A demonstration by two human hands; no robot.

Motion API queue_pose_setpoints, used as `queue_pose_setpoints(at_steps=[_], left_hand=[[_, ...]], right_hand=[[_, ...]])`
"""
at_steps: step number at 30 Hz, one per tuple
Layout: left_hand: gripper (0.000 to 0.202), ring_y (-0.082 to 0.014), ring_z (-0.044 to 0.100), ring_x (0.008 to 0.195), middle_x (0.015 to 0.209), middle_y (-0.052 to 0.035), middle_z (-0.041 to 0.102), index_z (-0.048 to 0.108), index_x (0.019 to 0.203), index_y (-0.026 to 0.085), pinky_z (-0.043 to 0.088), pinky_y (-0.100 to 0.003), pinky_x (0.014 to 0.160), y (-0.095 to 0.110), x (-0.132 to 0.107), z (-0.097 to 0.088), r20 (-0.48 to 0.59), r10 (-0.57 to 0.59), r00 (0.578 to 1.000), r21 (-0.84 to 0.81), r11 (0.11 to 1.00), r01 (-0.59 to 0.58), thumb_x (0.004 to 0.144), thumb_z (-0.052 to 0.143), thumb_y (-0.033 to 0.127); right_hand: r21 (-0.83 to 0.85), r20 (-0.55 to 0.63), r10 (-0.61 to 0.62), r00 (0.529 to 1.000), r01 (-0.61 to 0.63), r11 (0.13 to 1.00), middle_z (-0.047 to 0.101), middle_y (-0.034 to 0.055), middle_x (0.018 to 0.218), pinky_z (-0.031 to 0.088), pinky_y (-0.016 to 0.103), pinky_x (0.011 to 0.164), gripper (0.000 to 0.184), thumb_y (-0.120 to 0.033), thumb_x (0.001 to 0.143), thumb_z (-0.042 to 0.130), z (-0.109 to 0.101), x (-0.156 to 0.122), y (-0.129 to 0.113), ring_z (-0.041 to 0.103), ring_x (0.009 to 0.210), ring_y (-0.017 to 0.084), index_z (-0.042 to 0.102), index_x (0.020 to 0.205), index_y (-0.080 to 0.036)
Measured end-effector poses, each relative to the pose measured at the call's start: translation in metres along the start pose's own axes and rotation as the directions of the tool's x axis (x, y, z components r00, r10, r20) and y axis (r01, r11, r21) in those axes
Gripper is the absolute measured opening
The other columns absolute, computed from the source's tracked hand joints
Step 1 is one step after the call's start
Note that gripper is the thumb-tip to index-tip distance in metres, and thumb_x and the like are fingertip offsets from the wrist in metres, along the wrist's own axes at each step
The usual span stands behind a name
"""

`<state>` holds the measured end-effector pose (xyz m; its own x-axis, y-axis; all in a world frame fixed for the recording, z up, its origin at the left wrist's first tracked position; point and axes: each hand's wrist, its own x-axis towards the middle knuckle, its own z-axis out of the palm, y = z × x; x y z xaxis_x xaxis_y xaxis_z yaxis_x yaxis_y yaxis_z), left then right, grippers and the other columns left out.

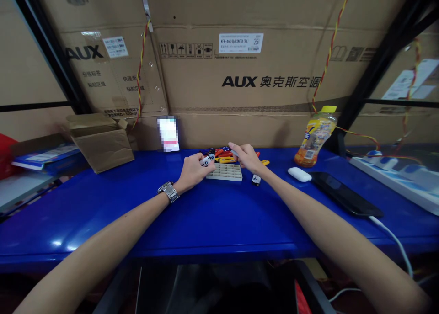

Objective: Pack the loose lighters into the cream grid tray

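Above the left edge of a pale compartment tray [224,172], my left hand [195,170] is closed around white lighters [206,161] with black tops. My right hand [247,157] is pinched over the pile just behind the tray, at a dark blue lighter [224,149]; its fingertips partly cover what they grip. Yellow lighters [225,160] and red ones lie heaped between the hands. Beside my right wrist lies another white lighter [255,179] with a black end. The tray's visible slots hold nothing.
An open cardboard box [103,142] and a lit phone [168,135] stand at the back left. To the right are a drink bottle [314,138], a white earbud case [299,174], a black phone [345,194] on a cable and a power strip [394,179]. Large cartons form the back wall.
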<state>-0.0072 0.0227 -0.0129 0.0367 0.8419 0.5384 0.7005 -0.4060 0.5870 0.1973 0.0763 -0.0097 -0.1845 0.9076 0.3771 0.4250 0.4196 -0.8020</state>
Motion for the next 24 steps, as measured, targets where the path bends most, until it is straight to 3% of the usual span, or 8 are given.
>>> queue_pose_setpoints(at_steps=[10, 18, 21, 24], left_hand=[[0.033, -0.0094, 0.03, 0.05, 0.051, 0.0053, 0.036, 0.04, 0.053, 0.02, 0.018, -0.026, 0.047, 0.003, 0.0, -0.001, -0.024, -0.005, 1.0, -0.001, 1.0, 0.005, 0.07, 0.062, 0.038], [0.038, -0.0113, 0.04, 0.052, 0.054, 0.0033, 0.048, 0.044, 0.063, 0.019, 0.026, -0.026, 0.05, -0.006, 0.002, 0.002, -0.063, -0.005, 0.998, -0.049, 0.999, 0.002, 0.084, 0.055, 0.049], [0.031, -0.0122, 0.047, 0.056, 0.062, 0.0016, 0.055, 0.047, 0.073, 0.019, 0.031, -0.026, 0.054, -0.009, 0.003, 0.002, -0.036, 0.002, 0.999, -0.11, 0.994, -0.006, 0.093, 0.044, 0.043], [0.026, -0.0145, 0.05, 0.066, 0.071, -0.0012, 0.056, 0.051, 0.077, 0.019, 0.036, -0.028, 0.061, -0.013, 0.006, 0.003, -0.039, 0.096, 0.995, -0.063, 0.993, -0.099, 0.095, 0.042, 0.036]], right_hand=[[0.013, -0.069, -0.045, 0.997, 0.046, 0.999, 0.042, 0.0027, 0.046, 0.04, 0.03, 0.053, 0.048, -0.04, 0.091, 0.031, 0.002, -0.002, -0.009, 0.046, 0.051, 0.015, 0.042, 0.049, -0.021], [0.03, 0.016, -0.053, 0.998, 0.052, 0.998, 0.038, -0.0023, 0.046, 0.03, 0.025, 0.042, 0.052, -0.059, 0.09, 0.034, 0.009, -0.005, -0.011, 0.036, 0.042, 0.009, 0.042, 0.056, -0.02], [0.091, 0.078, -0.091, 0.993, 0.084, 0.992, 0.034, -0.0063, 0.049, 0.027, 0.023, 0.04, 0.048, -0.064, 0.088, 0.039, 0.011, -0.008, -0.012, 0.031, 0.04, 0.007, 0.04, 0.066, -0.021], [0.138, 0.137, -0.109, 0.985, 0.09, 0.986, 0.034, -0.009, 0.048, 0.026, 0.021, 0.037, 0.039, -0.06, 0.087, 0.046, 0.013, -0.01, -0.013, 0.029, 0.037, 0.007, 0.042, 0.078, -0.023]])
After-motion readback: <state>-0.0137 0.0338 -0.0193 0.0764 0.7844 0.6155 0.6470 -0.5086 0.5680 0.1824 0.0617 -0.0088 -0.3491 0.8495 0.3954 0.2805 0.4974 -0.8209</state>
